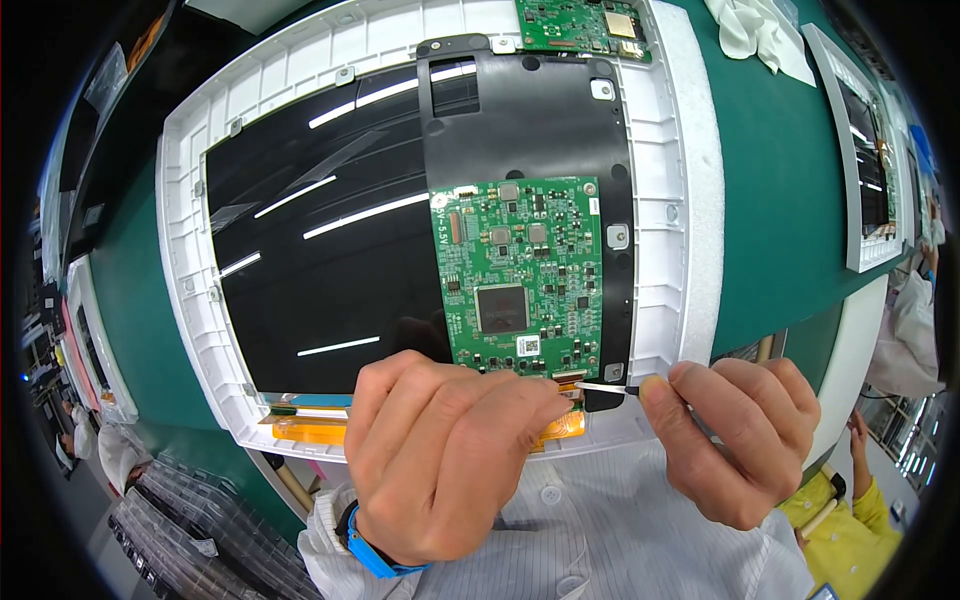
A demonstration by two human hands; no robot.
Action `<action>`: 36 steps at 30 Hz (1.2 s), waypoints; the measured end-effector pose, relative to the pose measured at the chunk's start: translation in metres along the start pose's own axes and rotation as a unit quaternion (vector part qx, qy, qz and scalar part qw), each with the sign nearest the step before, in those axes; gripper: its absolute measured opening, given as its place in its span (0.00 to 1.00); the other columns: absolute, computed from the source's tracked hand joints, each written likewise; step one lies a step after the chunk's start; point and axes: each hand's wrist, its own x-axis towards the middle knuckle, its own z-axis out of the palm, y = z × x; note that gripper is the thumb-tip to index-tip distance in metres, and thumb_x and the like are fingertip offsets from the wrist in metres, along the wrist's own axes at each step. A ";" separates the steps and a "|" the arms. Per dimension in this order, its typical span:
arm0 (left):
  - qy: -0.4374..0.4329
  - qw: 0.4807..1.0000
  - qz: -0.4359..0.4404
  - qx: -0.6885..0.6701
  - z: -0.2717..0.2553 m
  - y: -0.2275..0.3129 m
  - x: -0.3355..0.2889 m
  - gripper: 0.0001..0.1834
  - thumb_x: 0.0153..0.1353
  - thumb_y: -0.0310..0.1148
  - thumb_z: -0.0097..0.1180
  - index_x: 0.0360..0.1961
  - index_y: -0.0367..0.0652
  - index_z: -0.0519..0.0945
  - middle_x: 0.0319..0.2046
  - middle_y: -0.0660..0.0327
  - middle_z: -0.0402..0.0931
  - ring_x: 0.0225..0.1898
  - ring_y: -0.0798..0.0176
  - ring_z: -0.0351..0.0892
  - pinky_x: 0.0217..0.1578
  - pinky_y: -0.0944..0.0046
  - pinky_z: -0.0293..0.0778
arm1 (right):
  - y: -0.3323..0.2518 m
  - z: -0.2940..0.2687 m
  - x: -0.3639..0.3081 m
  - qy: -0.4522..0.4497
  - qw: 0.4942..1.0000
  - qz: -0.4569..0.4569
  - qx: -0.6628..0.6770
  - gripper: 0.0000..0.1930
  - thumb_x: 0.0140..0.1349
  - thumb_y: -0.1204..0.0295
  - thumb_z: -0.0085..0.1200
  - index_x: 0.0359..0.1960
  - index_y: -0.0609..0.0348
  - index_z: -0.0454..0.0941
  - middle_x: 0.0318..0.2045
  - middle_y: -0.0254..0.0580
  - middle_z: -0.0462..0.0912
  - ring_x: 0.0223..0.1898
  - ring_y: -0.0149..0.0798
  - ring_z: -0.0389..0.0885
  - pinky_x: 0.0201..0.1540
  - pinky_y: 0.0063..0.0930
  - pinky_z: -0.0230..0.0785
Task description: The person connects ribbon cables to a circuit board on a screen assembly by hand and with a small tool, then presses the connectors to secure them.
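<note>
A large green circuit board [555, 265] lies on the back of a display panel [320, 250], which sits inside a white plastic frame [190, 300]. My left hand [440, 450] is closed over the board's lower edge, with thumb and forefinger pressed together at an orange flex cable [565, 425]; the exact pinch is partly hidden. From the right, my right hand [740, 440] grips slim tweezers [608, 388] with a silver tip and a dark body. Their tip points left, at the connector on the board's lower right edge, close to my left fingertips.
A smaller green board [580, 25] rests at the frame's top edge. White foam [700, 150] lines the frame's right side on the green table [770, 250]. Another framed panel [865, 140] and a white cloth [760, 35] lie to the right. A person in yellow [850, 530] is nearby.
</note>
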 end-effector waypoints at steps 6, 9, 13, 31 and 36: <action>0.002 1.000 0.002 -0.002 0.000 0.000 0.001 0.19 0.45 0.26 0.82 0.36 0.42 0.82 0.25 0.64 0.83 0.26 0.64 0.80 0.34 0.60 0.69 | -0.002 -0.002 0.001 -0.005 1.000 -0.001 -0.001 0.12 0.41 0.75 0.70 0.31 0.56 0.89 0.30 0.32 0.85 0.24 0.29 0.74 0.24 0.24 0.51; 0.004 1.000 0.000 0.001 0.000 0.000 0.000 0.19 0.45 0.27 0.82 0.35 0.43 0.82 0.25 0.65 0.83 0.26 0.63 0.80 0.35 0.60 0.70 | -0.003 -0.002 0.000 -0.002 1.000 0.004 0.000 0.11 0.42 0.76 0.71 0.31 0.56 0.89 0.30 0.32 0.85 0.24 0.29 0.74 0.24 0.24 0.51; 0.004 1.000 0.005 0.004 0.000 -0.002 0.000 0.20 0.45 0.28 0.82 0.35 0.43 0.82 0.24 0.65 0.83 0.26 0.63 0.80 0.35 0.60 0.70 | -0.002 0.000 -0.003 0.004 1.000 0.005 -0.002 0.12 0.41 0.75 0.71 0.32 0.56 0.89 0.30 0.33 0.85 0.24 0.29 0.75 0.24 0.24 0.51; -0.015 1.000 0.001 0.008 -0.002 0.000 0.004 0.20 0.45 0.28 0.82 0.35 0.43 0.82 0.25 0.65 0.82 0.27 0.63 0.80 0.37 0.60 0.70 | -0.001 -0.002 -0.005 -0.004 1.000 0.014 -0.004 0.13 0.40 0.75 0.71 0.32 0.57 0.89 0.30 0.34 0.86 0.23 0.30 0.75 0.23 0.24 0.51; -0.017 1.000 -0.001 0.007 -0.002 0.001 0.006 0.19 0.45 0.28 0.82 0.35 0.43 0.82 0.25 0.65 0.83 0.27 0.64 0.80 0.38 0.60 0.70 | 0.000 -0.002 -0.005 -0.003 1.000 0.016 -0.002 0.13 0.40 0.75 0.71 0.32 0.57 0.89 0.29 0.34 0.86 0.23 0.30 0.75 0.23 0.24 0.51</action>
